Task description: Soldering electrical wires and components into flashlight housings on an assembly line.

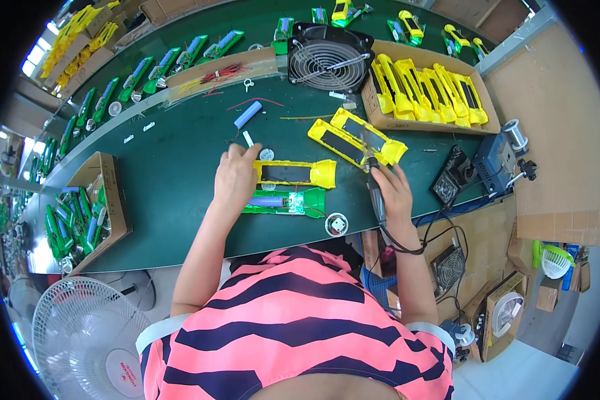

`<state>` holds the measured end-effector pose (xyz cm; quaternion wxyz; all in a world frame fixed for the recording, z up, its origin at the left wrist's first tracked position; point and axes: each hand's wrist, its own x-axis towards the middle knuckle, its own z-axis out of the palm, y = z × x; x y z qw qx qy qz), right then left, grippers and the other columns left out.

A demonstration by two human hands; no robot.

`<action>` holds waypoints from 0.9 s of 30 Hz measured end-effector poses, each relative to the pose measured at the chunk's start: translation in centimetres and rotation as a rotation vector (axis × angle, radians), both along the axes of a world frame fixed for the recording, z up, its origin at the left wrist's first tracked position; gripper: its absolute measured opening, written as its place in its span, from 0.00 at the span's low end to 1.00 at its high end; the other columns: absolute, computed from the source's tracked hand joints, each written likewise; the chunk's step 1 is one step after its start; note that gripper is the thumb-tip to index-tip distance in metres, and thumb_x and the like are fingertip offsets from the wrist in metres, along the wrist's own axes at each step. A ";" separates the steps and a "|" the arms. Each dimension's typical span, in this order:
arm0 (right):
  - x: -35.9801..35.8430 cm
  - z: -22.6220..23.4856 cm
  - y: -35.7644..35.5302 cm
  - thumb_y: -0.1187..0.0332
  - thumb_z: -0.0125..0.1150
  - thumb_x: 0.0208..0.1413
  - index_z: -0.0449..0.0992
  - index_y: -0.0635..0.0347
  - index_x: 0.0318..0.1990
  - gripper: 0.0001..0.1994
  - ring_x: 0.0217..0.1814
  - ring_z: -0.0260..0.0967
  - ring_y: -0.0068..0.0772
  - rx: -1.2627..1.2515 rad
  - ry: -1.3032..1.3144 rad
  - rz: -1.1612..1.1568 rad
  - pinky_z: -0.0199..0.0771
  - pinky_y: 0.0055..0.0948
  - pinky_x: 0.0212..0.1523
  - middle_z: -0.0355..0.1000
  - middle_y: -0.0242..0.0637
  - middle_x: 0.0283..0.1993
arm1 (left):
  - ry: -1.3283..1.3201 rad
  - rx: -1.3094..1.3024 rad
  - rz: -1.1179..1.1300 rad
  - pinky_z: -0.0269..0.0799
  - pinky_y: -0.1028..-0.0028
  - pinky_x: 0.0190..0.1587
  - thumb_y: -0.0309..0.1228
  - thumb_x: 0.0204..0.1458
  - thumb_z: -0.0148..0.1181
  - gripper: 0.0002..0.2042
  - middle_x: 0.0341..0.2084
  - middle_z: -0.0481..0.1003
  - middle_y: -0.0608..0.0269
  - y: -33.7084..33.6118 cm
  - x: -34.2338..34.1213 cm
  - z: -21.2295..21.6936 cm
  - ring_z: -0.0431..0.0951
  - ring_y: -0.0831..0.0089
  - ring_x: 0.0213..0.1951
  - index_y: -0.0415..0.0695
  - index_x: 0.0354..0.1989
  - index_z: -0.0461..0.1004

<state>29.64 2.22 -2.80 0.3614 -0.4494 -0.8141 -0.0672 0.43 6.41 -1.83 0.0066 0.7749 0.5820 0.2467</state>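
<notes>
My right hand (393, 193) grips a soldering iron (376, 197), its tip over a pair of yellow plastic shells (337, 143). My left hand (236, 176) is closed at the left end of another yellow shell (293, 174) with a dark panel; a small white strip (248, 138) shows at its fingertips, and what they pinch is hidden. Just below that shell lies a green shell (307, 201) holding a blue cylindrical cell (267, 201) and a small circuit board. Wires run from it to a round clear lamp head (337, 225).
A loose blue cell (248, 115) lies beyond my left hand. A black fan (330, 59) and a carton of yellow shells (430, 90) stand behind. At left is a carton of green assemblies (107, 207); at right, a blue soldering station (497, 160) with cables. Green assemblies line the far belt (260, 30).
</notes>
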 end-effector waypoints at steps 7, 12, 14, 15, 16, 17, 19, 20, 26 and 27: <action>0.1 0.0 0.9 0.76 0.54 0.42 0.67 0.60 0.47 0.20 0.37 0.70 0.46 -0.145 0.027 0.056 0.71 0.37 0.41 0.71 0.46 0.35 | -0.225 0.097 -0.024 0.71 0.68 0.31 0.18 0.35 0.55 0.13 0.34 0.67 0.54 -2.1 -1.9 1.2 0.73 0.61 0.32 0.42 0.33 0.73; -0.8 1.1 1.8 0.77 0.56 0.41 0.67 0.62 0.47 0.21 0.40 0.70 0.48 -0.122 0.041 0.113 0.71 0.35 0.39 0.70 0.47 0.38 | -0.300 -0.073 -0.462 0.61 0.58 0.49 0.26 0.30 0.69 0.25 0.45 0.63 0.43 -4.1 -3.5 0.5 0.65 0.48 0.48 0.42 0.34 0.56; -1.1 1.2 2.6 0.78 0.57 0.39 0.67 0.62 0.46 0.21 0.39 0.70 0.48 -0.158 0.064 0.118 0.71 0.36 0.40 0.70 0.47 0.38 | -0.284 -0.069 -0.499 0.62 0.58 0.47 0.24 0.32 0.67 0.23 0.43 0.64 0.44 -2.0 -3.8 0.1 0.66 0.49 0.45 0.42 0.32 0.56; -1.2 1.4 3.2 0.78 0.57 0.38 0.67 0.62 0.46 0.21 0.39 0.70 0.48 -0.173 0.066 0.123 0.71 0.36 0.40 0.70 0.47 0.38 | -0.252 0.006 -0.534 0.63 0.58 0.45 0.24 0.30 0.68 0.24 0.41 0.66 0.45 -0.6 -4.2 0.8 0.68 0.50 0.41 0.43 0.32 0.56; -0.8 1.6 3.7 0.78 0.58 0.38 0.67 0.62 0.46 0.21 0.39 0.70 0.48 -0.171 0.030 0.106 0.71 0.36 0.40 0.70 0.47 0.38 | -0.251 -0.009 -0.506 0.64 0.59 0.44 0.24 0.29 0.69 0.24 0.40 0.66 0.45 1.2 -4.4 2.6 0.68 0.50 0.41 0.43 0.32 0.56; -0.9 2.0 4.2 0.77 0.57 0.39 0.67 0.62 0.46 0.21 0.39 0.70 0.48 -0.184 0.042 0.114 0.71 0.36 0.40 0.70 0.46 0.38 | -0.242 -0.030 -0.468 0.64 0.61 0.44 0.24 0.28 0.69 0.25 0.40 0.66 0.46 2.9 -5.0 4.1 0.68 0.51 0.40 0.43 0.32 0.57; -0.6 1.6 4.9 0.78 0.57 0.39 0.68 0.60 0.46 0.21 0.39 0.70 0.47 -0.180 0.039 0.103 0.71 0.36 0.40 0.70 0.45 0.37 | -0.354 0.154 -0.294 0.66 0.62 0.40 0.23 0.28 0.69 0.25 0.39 0.67 0.47 8.6 -6.3 6.3 0.69 0.51 0.39 0.43 0.31 0.56; -0.4 1.5 4.3 0.78 0.56 0.40 0.68 0.60 0.45 0.20 0.40 0.70 0.47 -0.202 0.016 0.079 0.72 0.36 0.41 0.70 0.45 0.37 | -0.265 0.232 -0.242 0.67 0.61 0.36 0.23 0.30 0.67 0.24 0.36 0.67 0.47 11.4 -6.4 8.5 0.69 0.51 0.36 0.42 0.32 0.56; -0.6 2.4 7.7 0.77 0.51 0.40 0.70 0.60 0.44 0.18 0.40 0.71 0.44 -0.208 -0.039 0.054 0.73 0.35 0.44 0.71 0.44 0.38 | -0.254 0.155 0.030 0.67 0.60 0.32 0.33 0.38 0.65 0.22 0.27 0.69 0.47 38.4 -3.7 9.0 0.71 0.50 0.32 0.41 0.35 0.57; -0.7 2.6 8.2 0.76 0.52 0.41 0.70 0.60 0.44 0.18 0.40 0.71 0.42 -0.226 -0.048 0.065 0.73 0.34 0.44 0.72 0.44 0.38 | -0.282 0.113 0.111 0.68 0.60 0.34 0.33 0.38 0.65 0.23 0.28 0.70 0.46 42.0 -2.9 7.3 0.72 0.51 0.33 0.41 0.35 0.57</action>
